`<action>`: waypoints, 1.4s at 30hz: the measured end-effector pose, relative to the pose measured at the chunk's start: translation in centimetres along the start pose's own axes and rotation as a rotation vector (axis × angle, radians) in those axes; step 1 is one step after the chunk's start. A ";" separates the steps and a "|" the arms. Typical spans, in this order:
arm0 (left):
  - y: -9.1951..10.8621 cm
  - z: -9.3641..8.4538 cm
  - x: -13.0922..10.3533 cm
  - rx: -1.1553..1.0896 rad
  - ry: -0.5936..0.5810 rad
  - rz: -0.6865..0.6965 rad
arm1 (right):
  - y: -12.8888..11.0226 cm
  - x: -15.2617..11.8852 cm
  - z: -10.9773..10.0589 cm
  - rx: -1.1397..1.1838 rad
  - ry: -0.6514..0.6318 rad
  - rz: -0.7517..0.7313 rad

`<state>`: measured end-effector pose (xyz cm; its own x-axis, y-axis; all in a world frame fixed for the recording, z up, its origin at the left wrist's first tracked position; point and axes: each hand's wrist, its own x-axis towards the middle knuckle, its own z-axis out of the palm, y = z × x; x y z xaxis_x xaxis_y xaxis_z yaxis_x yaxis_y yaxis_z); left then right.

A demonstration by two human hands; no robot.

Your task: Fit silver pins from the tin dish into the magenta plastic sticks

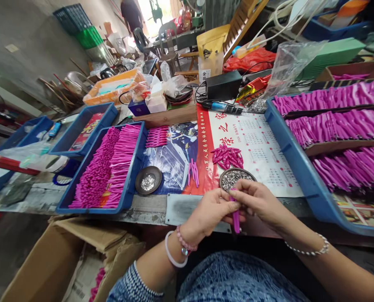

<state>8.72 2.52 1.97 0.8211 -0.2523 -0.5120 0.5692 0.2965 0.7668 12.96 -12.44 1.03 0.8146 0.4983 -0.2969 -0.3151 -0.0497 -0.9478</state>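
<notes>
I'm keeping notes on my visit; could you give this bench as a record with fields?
Left hand: grips a magenta piece
Right hand: fingers at its far end
Beyond hands: dish of metal parts on a calendar sheet
Left side: blue tray of magenta pieces; smaller dish of silvery bits
Right side: another blue tray, magenta pieces in rows

A tray (94,210) packed with slim pieces (95,167) stands toward the left of the tabletop (150,205), and a larger tray (287,144) with more pieces at the right. Between them lie a poster (172,161) and, right of it, a calendar (275,180). A dish (148,180) of small parts sits just right of the first tray, then a few loose pieces (193,173), then a second dish (237,178) with a heap (227,157) just behind it. The fingers (227,206) hold one piece (236,220) before that dish. At front left, below the tabletop, sits an open carton (35,260).
</notes>
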 end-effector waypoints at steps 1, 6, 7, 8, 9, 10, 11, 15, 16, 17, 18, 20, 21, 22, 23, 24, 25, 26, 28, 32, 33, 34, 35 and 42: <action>0.3 0.3 0.0 -0.038 0.001 -0.044 | -0.1 0.1 -0.1 0.070 0.008 0.060; 0.6 0.7 0.1 -0.124 -0.050 -0.136 | 0.2 0.3 -0.3 0.280 0.030 0.217; 0.5 0.6 0.1 -0.128 -0.058 -0.145 | 0.4 0.3 -0.2 0.298 0.033 0.233; 0.4 0.6 0.1 -0.130 -0.062 -0.151 | 0.4 0.3 -0.1 0.312 0.035 0.248; 0.4 0.6 0.0 -0.129 -0.062 -0.156 | 0.5 0.2 -0.1 0.325 0.035 0.259; 0.4 0.5 -0.1 -0.131 -0.061 -0.160 | 0.5 0.2 0.0 0.340 0.034 0.266; 0.4 0.6 -0.2 -0.136 -0.055 -0.162 | 0.6 0.2 0.1 0.353 0.033 0.270; 0.3 0.7 -0.6 -0.168 -0.032 -0.167 | 0.5 0.0 0.5 0.372 0.020 0.284; 0.2 0.7 -0.7 -0.173 -0.031 -0.165 | 0.6 -0.1 0.6 0.374 0.015 0.291; 0.2 0.7 -0.8 -0.177 -0.034 -0.161 | 0.6 -0.2 0.7 0.381 0.010 0.298; 0.1 0.6 -0.9 -0.185 -0.040 -0.156 | 0.6 -0.2 0.7 0.392 0.004 0.304; 0.0 0.6 -1.1 -0.207 -0.056 -0.146 | 0.6 -0.3 0.9 0.414 -0.001 0.309; 0.0 0.6 -1.2 -0.219 -0.062 -0.142 | 0.6 -0.4 0.9 0.426 -0.005 0.310; -0.1 0.6 -1.3 -0.229 -0.066 -0.138 | 0.5 -0.4 1.0 0.438 -0.008 0.311; -0.1 0.6 -1.3 -0.239 -0.064 -0.134 | 0.4 -0.5 1.1 0.450 -0.011 0.309; -0.2 0.6 -1.4 -0.255 -0.056 -0.130 | 0.3 -0.5 1.1 0.466 -0.014 0.303; -0.4 0.6 -1.4 -0.283 -0.042 -0.127 | 0.2 -0.6 1.2 0.488 -0.024 0.296; -0.6 0.7 -1.3 -0.325 -0.028 -0.132 | 0.1 -0.8 1.4 0.515 -0.038 0.287; -1.2 1.0 -1.1 -0.444 -0.003 -0.190 | 0.1 -1.1 1.7 0.548 -0.068 0.265; -2.7 1.1 -0.8 -0.624 0.035 -0.312 | 0.8 -1.8 2.7 0.406 -0.059 0.202; -3.0 0.9 -0.8 -0.639 0.043 -0.301 | 1.1 -1.9 2.9 0.348 -0.047 0.189; -3.3 0.7 -0.9 -0.647 0.046 -0.276 | 1.3 -2.0 3.0 0.298 -0.048 0.185; -3.5 0.4 -1.1 -0.653 0.042 -0.249 | 1.4 -1.9 3.0 0.259 -0.061 0.187; -4.2 -1.2 -2.8 -0.595 -0.086 -0.129 | -1.5 4.1 0.0 -0.518 0.137 -0.244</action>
<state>4.10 3.10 -0.34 0.7516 -0.3866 -0.5344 0.6101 0.7155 0.3405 16.81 -10.33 1.18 0.8999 0.4340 -0.0431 0.1400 -0.3810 -0.9139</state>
